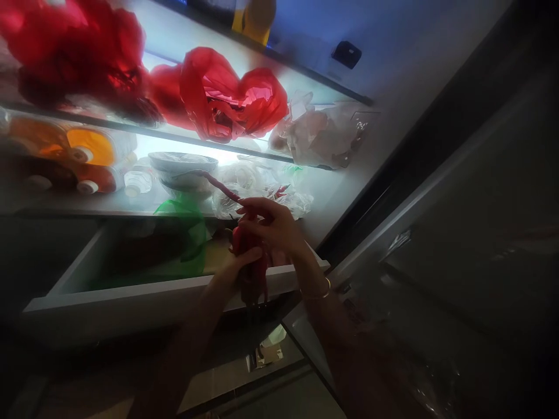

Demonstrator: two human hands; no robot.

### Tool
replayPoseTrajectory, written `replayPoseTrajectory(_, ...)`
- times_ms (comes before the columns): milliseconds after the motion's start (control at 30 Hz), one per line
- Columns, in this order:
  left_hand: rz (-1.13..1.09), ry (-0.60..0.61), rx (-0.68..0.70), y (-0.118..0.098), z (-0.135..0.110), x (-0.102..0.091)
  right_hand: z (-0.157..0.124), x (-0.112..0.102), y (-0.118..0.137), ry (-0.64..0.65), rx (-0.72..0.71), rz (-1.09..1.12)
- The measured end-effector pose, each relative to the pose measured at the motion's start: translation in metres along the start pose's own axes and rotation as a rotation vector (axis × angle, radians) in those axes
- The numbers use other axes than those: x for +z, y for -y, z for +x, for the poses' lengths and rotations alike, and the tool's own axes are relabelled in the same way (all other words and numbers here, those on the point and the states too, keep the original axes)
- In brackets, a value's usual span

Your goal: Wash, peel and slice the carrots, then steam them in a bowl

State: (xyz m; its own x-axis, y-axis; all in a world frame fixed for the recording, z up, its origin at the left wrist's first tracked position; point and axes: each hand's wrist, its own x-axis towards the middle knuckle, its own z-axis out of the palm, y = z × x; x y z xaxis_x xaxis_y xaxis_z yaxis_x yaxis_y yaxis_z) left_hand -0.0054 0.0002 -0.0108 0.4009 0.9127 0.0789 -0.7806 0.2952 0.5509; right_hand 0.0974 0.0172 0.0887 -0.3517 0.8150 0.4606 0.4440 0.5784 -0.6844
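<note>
The bunch of red chillies (241, 240) is above the open fridge drawer (131, 297), gripped from below by the left hand (231, 270), while the right hand (274, 227) closes its fingers on one long chilli (220, 187) beneath the red bags (218, 93)

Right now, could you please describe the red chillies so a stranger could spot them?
In the open fridge, find the pulled-out white drawer below the shelves. Over its front edge, the left hand grips a bunch of red chillies and the right hand pinches one. Unlike the red bags above, they are thin pods.
</note>
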Motion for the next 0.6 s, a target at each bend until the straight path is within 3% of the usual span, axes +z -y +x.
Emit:
replayPoseTrajectory(133,0.017,-0.064,0.068,-0.002,0.001,0.004,-0.009,-0.011,0.011,-0.042,0.008,-0.098)
replayPoseTrajectory(267,-0.012,-0.162,0.147,-0.004,0.001,0.006,-0.041,-0.056,0.035,-0.161,0.002,-0.124)
replayPoseTrajectory(400,0.002,-0.181,0.145,-0.004,0.001,0.009,-0.066,-0.104,0.047,-0.386,0.114,-0.255)
replayPoseTrajectory(500,0.022,-0.167,0.129,-0.004,0.001,0.01,-0.058,-0.124,0.037,-0.438,0.192,-0.329)
replayPoseTrajectory(600,0.031,-0.165,0.122,-0.003,0.0,0.011,-0.026,-0.129,0.015,-0.374,0.317,-0.391)
